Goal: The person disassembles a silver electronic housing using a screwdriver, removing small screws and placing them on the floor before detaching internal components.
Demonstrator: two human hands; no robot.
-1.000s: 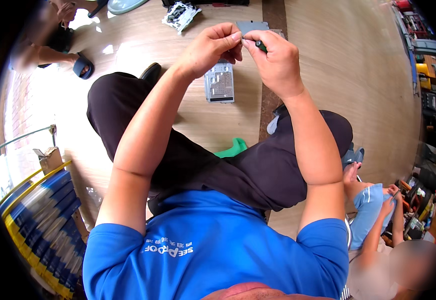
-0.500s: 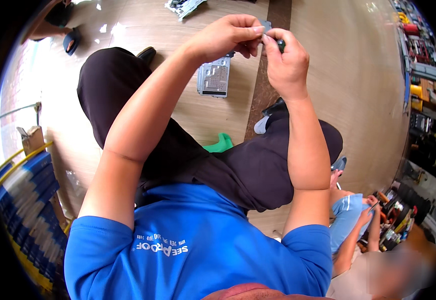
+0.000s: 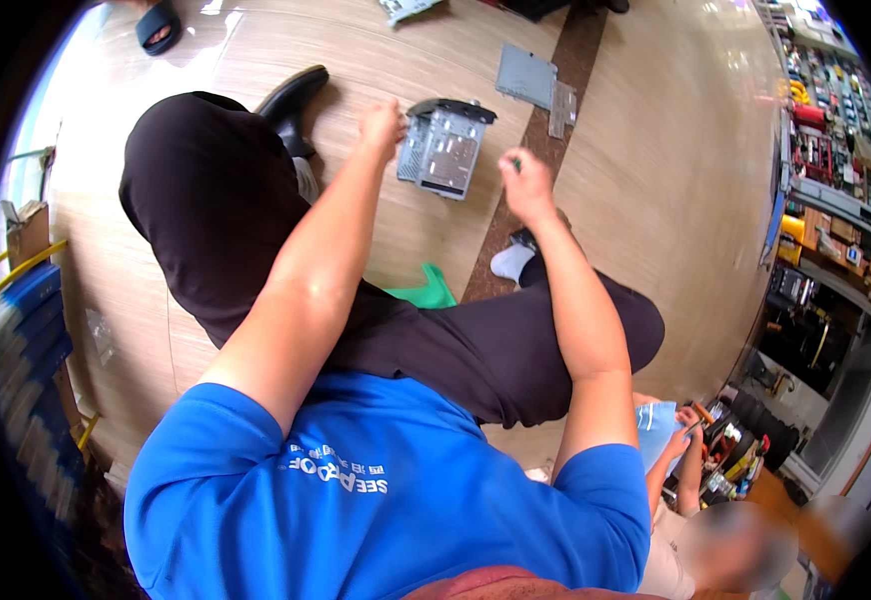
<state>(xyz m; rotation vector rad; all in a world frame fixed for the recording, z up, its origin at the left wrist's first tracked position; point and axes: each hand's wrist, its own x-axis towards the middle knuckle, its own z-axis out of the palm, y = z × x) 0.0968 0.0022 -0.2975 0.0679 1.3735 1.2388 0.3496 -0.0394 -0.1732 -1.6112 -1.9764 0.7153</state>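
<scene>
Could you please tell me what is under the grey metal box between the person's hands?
Wood-patterned floor shows around the grey metal box; whatever lies directly beneath it is covered, so I cannot tell.

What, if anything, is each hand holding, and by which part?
Right hand: a dark green object, gripped part hidden. Left hand, beside the metal unit: cannot tell.

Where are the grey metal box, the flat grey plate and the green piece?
Grey metal box [image 3: 452, 152]: head view, middle of its upward face.
Flat grey plate [image 3: 526, 74]: head view, middle of its top surface.
Green piece [image 3: 436, 291]: head view, its visible body.
</scene>
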